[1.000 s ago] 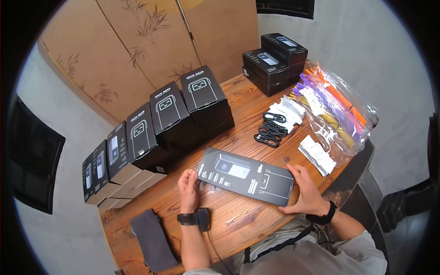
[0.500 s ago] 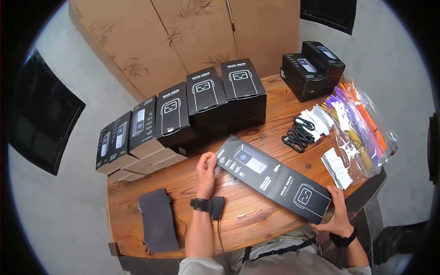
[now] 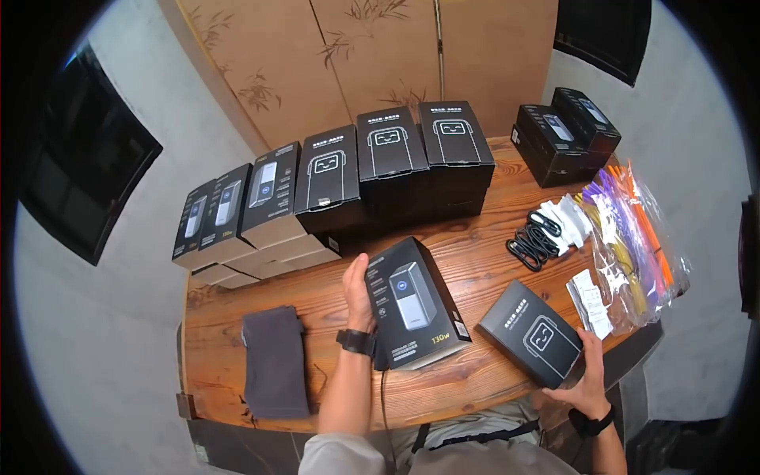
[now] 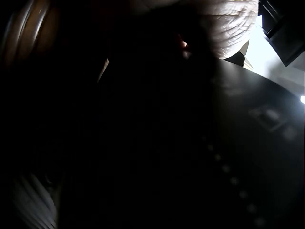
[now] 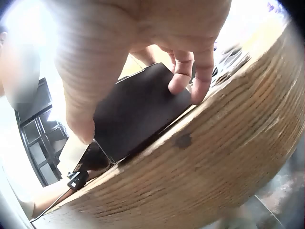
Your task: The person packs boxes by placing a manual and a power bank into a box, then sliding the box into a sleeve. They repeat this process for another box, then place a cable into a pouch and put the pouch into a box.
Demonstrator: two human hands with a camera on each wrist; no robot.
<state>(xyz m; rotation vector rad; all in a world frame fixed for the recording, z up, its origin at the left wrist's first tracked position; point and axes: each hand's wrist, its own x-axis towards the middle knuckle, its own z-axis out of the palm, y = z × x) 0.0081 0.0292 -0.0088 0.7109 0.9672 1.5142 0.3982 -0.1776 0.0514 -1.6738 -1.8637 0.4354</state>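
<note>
My left hand [image 3: 358,294] holds the left side of a black power bank box [image 3: 414,305], whose face with the device picture and "130W" print tilts up. In the dark left wrist view, a black box face [image 4: 267,109] fills the right side. My right hand [image 3: 587,380] grips a second black box [image 3: 532,336] with a smiling-device drawing on top, near the table's front edge. The right wrist view shows the thumb at one end of that box's dark side [image 5: 143,112] and fingers at the other. A gap separates the two boxes.
Several black boxes [image 3: 328,178] stand in a stacked row at the back left, more [image 3: 554,146] at the back right. Black cables [image 3: 534,240], white leaflets [image 3: 590,305] and a plastic bag of coloured sticks [image 3: 633,245] lie right. A folded grey cloth [image 3: 275,360] lies left.
The two boxes, earlier held end to end between my hands, have come apart. The left one has turned its picture face more upright; my right hand keeps the other. The head view has shifted.
</note>
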